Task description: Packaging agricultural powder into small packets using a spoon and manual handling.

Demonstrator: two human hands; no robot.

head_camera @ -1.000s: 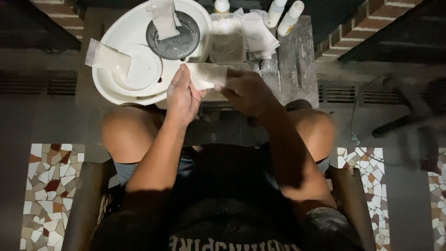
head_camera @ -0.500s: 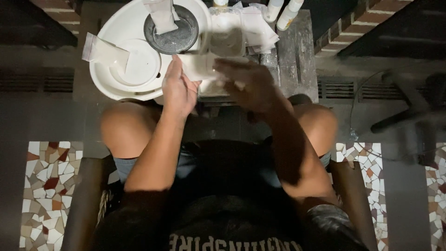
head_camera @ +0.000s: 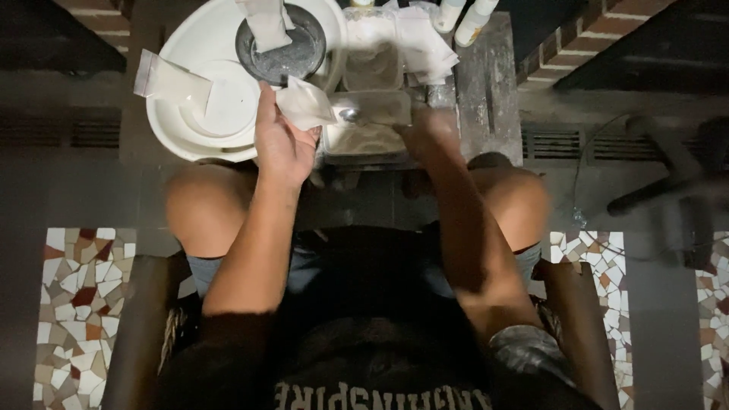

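head cam: left hand (head_camera: 282, 144) w/ grip pinched on a small white pouch (head_camera: 305, 105), held up just above the near edge of a clear plastic tub (head_camera: 364, 140). right hand (head_camera: 429, 129) blurred, over the tub's right end; can't tell if its grip is shut or spread. spoon (head_camera: 351, 115) lies in the tub. left of it a white basin (head_camera: 190, 125) holds a dark bowl (head_camera: 281, 45). bottles (head_camera: 463, 14) at far edge of the table (head_camera: 486, 83).
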